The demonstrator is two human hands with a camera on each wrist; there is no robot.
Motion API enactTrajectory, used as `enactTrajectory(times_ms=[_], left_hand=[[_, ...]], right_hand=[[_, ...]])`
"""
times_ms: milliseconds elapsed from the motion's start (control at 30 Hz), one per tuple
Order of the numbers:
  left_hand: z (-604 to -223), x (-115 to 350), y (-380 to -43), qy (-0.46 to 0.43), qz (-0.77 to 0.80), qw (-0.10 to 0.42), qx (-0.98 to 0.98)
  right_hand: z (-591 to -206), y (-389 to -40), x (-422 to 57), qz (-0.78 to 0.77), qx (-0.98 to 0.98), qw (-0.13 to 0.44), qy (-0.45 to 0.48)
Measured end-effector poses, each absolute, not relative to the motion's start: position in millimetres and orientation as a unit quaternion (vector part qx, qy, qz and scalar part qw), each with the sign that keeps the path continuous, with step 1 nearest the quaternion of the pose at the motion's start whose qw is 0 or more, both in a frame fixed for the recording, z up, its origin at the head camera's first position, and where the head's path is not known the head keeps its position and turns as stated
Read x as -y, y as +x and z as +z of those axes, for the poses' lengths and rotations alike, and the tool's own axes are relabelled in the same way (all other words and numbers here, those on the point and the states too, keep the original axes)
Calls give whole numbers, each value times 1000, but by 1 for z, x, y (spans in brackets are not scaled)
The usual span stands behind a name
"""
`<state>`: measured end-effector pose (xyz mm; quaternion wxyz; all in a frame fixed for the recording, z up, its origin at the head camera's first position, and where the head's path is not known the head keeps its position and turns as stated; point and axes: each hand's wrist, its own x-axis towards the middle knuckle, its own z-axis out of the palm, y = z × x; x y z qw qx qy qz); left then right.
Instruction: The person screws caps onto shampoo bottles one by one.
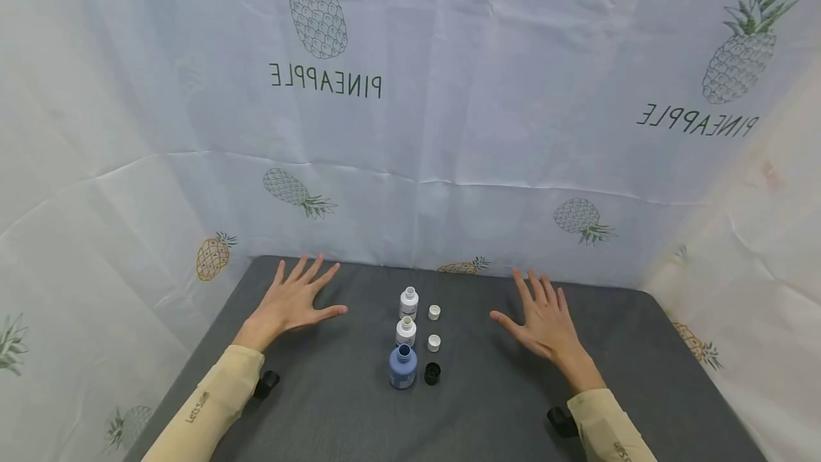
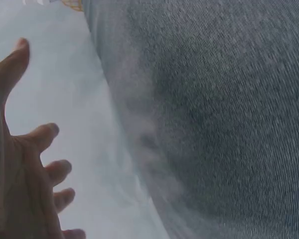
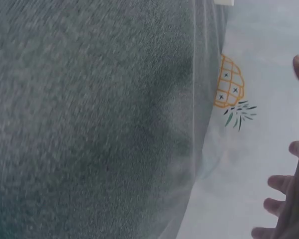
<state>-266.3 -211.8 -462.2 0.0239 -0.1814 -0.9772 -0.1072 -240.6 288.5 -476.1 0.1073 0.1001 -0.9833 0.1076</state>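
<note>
My left hand (image 1: 291, 304) is spread with straight fingers over the left part of the table, holding nothing. On the other side my right hand (image 1: 544, 321) is likewise spread and holds nothing. Between them, in a column, stand a white bottle (image 1: 408, 302) at the back, a second white bottle (image 1: 406, 332), and a blue bottle (image 1: 403, 368) nearest me, all uncapped. To their right lie a white cap (image 1: 434, 312), another white cap (image 1: 434, 343) and a black cap (image 1: 432, 373). Both wrist views show spread fingers and no bottle.
A dark grey cloth (image 1: 449, 426) covers the table. White curtains (image 1: 449, 127) printed with pineapples hang behind it and along both sides. A dark wrist device (image 1: 266, 384) sits under the left cuff, and another dark device (image 1: 562, 422) is by the right cuff.
</note>
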Motion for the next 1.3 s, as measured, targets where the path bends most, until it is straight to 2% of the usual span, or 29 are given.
enactTrajectory(times_ms=[300,600,1000,1300], left_hand=[[-465,194,-273,-201,-145,9,969],[-480,167,-284,-233,-203,8,951],[-501,146,-292,-313,-283,-3,907],[-502,122,-298,-315,-325,-55,890]], right_hand=[[-478,-240,-275,164,963,147,155],[-499,-245,-245,268,928,173,193],[-512,-250,-218,349,908,143,181],[-512,-254,-207,397,897,97,170]])
